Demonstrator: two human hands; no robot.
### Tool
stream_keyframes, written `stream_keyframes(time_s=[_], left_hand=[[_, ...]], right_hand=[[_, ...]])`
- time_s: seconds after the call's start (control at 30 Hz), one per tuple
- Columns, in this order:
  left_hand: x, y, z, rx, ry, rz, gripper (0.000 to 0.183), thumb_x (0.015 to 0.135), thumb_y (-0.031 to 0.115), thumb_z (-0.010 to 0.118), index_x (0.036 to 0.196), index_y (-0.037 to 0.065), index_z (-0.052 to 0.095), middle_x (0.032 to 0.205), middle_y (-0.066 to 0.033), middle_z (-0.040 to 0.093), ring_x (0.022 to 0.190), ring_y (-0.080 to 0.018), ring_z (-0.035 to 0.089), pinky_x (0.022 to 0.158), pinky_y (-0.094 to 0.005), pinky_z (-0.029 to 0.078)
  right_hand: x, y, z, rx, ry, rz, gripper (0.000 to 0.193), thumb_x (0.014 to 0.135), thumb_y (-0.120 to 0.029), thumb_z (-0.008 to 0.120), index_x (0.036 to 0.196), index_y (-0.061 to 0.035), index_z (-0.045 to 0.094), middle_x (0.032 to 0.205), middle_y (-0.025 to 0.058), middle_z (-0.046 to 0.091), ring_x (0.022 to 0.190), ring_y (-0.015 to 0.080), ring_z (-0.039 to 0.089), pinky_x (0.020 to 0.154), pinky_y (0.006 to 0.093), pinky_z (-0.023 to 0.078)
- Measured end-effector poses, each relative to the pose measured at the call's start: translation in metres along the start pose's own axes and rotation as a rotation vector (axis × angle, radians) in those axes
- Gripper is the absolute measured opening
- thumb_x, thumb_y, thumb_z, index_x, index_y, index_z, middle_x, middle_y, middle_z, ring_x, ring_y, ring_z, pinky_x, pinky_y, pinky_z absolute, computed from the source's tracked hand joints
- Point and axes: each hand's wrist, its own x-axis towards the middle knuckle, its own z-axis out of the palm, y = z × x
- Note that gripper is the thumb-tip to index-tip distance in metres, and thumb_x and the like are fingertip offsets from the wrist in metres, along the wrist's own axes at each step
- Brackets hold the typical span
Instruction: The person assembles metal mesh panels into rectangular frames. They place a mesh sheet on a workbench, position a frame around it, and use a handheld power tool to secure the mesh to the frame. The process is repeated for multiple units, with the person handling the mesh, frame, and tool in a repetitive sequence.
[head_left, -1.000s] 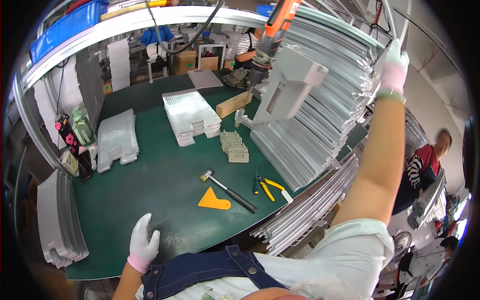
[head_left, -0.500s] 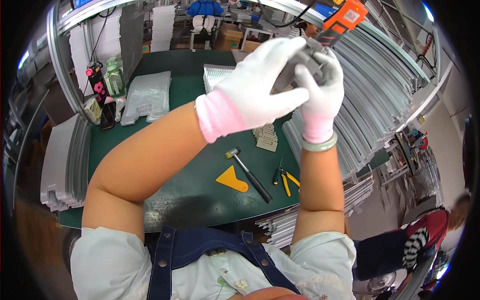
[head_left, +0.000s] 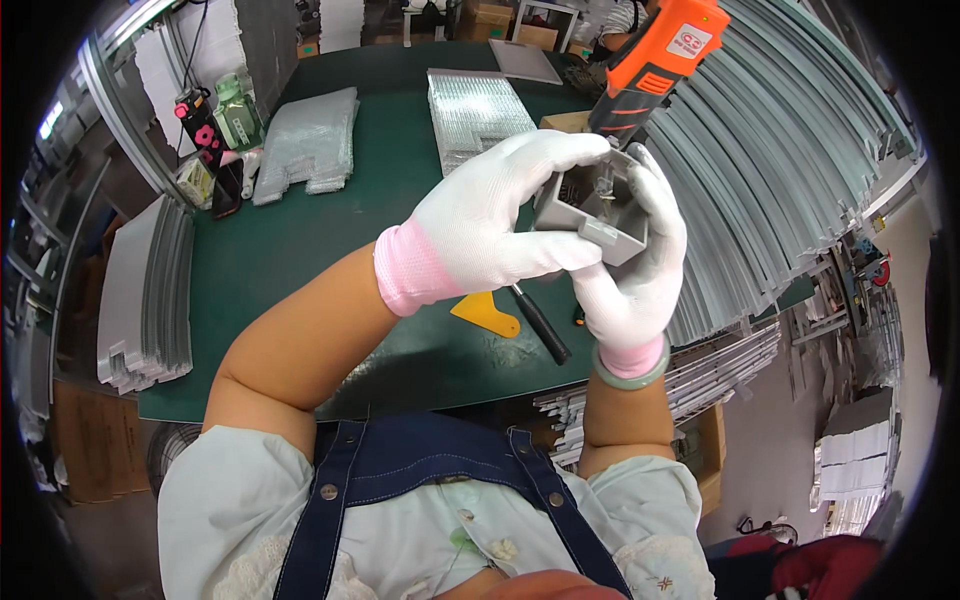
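Observation:
Both my hands wear white gloves with pink cuffs. Between them is a small grey open-topped box (head_left: pixel 572 217), its opening turned toward me. Something small and shiny shows inside, too small to name. My left hand (head_left: pixel 495 215) grips the box from its left side, thumb along the near edge. On the other side, my right hand (head_left: pixel 640 265) wraps its fingers around the right wall. An orange and black power tool (head_left: pixel 655 75) hangs nose-down just above the box; whether it touches the box is unclear.
A yellow scraper (head_left: pixel 486 314) and a hammer (head_left: pixel 542 325), partly hidden, lie on the green table (head_left: pixel 290 300). Grey panels (head_left: pixel 760 160) are stacked at right, more panels (head_left: pixel 145 300) at left. Bubble-wrapped pieces (head_left: pixel 310 145), bottles (head_left: pixel 237 115) and a phone (head_left: pixel 227 188) sit farther back.
My hands have come down and nearer with the box, whose opening now shows. The view has tilted down, and the hammer and pliers are now largely hidden behind my hands.

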Motion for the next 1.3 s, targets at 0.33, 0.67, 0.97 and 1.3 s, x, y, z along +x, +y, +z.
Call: stream_keyframes(time_s=[0.33, 0.67, 0.97, 1.3], left_hand=[[-0.008, 0.01, 0.004, 0.205, 0.003, 0.088, 0.07, 0.074, 0.022, 0.084, 0.134, 0.004, 0.053, 0.127, -0.019, 0.06, 0.114, -0.0362, 0.06, 0.099, -0.0405, 0.048], [-0.015, 0.006, 0.01, 0.177, 0.012, 0.138, 0.072, 0.075, 0.029, 0.084, 0.134, 0.003, 0.053, 0.123, -0.0206, 0.06, 0.109, -0.0387, 0.061, 0.095, -0.0417, 0.049], [-0.02, 0.004, 0.007, 0.168, 0.033, 0.133, 0.07, 0.075, 0.024, 0.083, 0.134, 0.002, 0.053, 0.123, -0.0199, 0.06, 0.11, -0.0379, 0.061, 0.095, -0.0417, 0.049], [-0.018, 0.024, 0.03, 0.135, 0.124, 0.141, 0.066, 0.079, 0.04, 0.074, 0.128, 0.001, 0.052, 0.101, -0.0184, 0.062, 0.093, -0.0384, 0.062, 0.079, -0.0471, 0.05]], right_hand=[[0.008, -0.053, -0.022, -0.497, -0.25, 0.01, 0.06, 0.069, -0.001, 0.073, 0.127, -0.0021, 0.059, 0.139, 0.0275, 0.049, 0.13, 0.0445, 0.05, 0.109, 0.0472, 0.04], [-0.001, -0.051, -0.03, -0.301, -0.239, 0.106, 0.064, 0.069, -0.001, 0.071, 0.131, -0.0014, 0.057, 0.14, 0.0265, 0.05, 0.13, 0.0394, 0.052, 0.109, 0.0449, 0.04], [-0.004, -0.041, -0.029, -0.036, -0.258, 0.143, 0.055, 0.073, -0.001, 0.069, 0.126, -0.0014, 0.056, 0.147, 0.0241, 0.043, 0.135, 0.0351, 0.047, 0.113, 0.0464, 0.035], [0.068, -0.011, -0.033, 0.494, 0.14, 0.891, 0.044, 0.102, -0.034, 0.057, 0.134, -0.0047, 0.055, 0.121, 0.0123, 0.06, 0.104, 0.0229, 0.06, 0.092, 0.0417, 0.048]])
